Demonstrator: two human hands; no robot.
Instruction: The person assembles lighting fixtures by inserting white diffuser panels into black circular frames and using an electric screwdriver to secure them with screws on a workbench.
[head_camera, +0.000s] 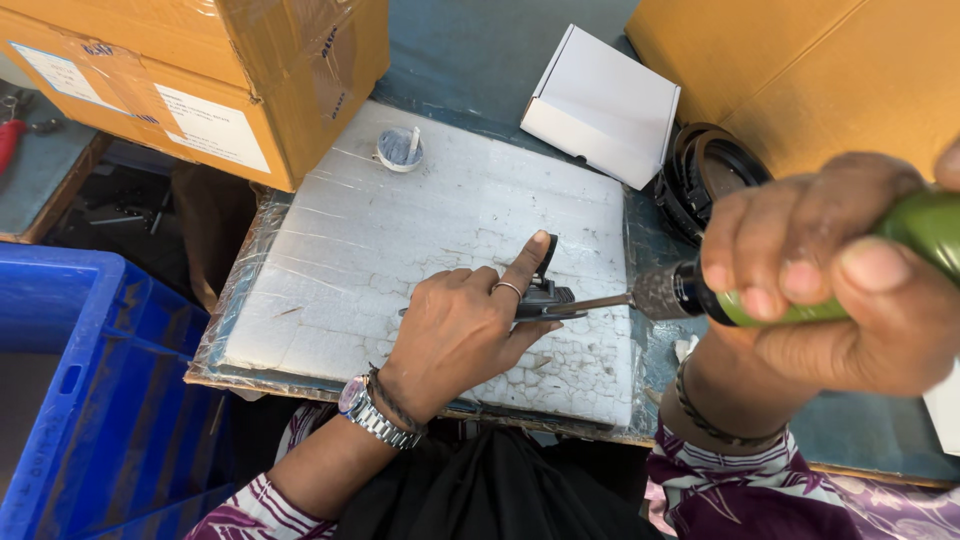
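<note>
My left hand presses a small black part down on a white foam board, with the index finger stretched over it. A ring sits on one finger and a metal watch on the wrist. My right hand grips a green-handled power screwdriver. Its metal bit points left and meets the black part beside my left fingers.
A brown carton stands at the back left and another at the back right. A white box lies behind the board, black rings beside it. A small white cap rests on the foam. A blue crate stands at left.
</note>
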